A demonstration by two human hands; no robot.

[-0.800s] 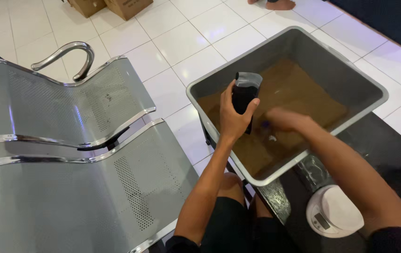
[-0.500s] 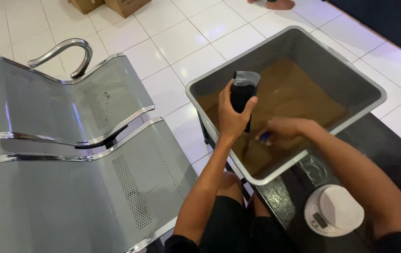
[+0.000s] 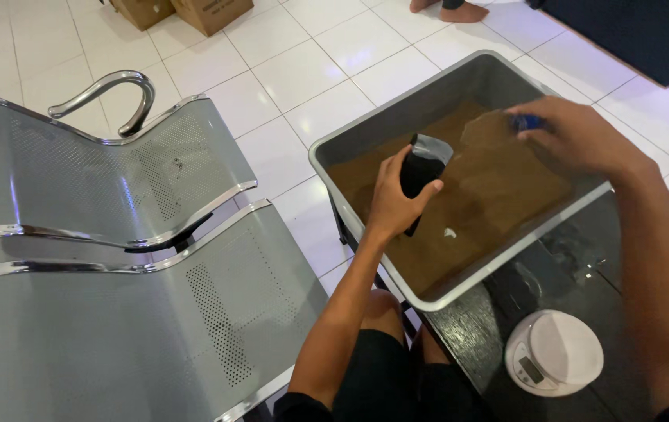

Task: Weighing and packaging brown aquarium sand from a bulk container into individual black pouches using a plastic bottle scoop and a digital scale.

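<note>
The right hand (image 3: 577, 137), pinching a small blue scoop (image 3: 527, 122), has risen from the brown powder (image 3: 498, 187) in the grey tub (image 3: 428, 86) toward the black pouch (image 3: 420, 168) that the left hand (image 3: 393, 203) grips upright over the powder.

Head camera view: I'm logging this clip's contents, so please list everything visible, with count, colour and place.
Tub: one, grey, centre, on dark table.
Brown powder: fills tub bottom.
Pouch: one, black, open-topped, over powder.
Blue item: one, small, mostly hidden in right hand.
Scale: one, white, round, lower right on table.
Bench seats: two, silver metal, left.
Boxes: two, cardboard, top.
Another person's feet: top edge.
Left hand: grips pouch.
Right hand: holds blue item.
</note>
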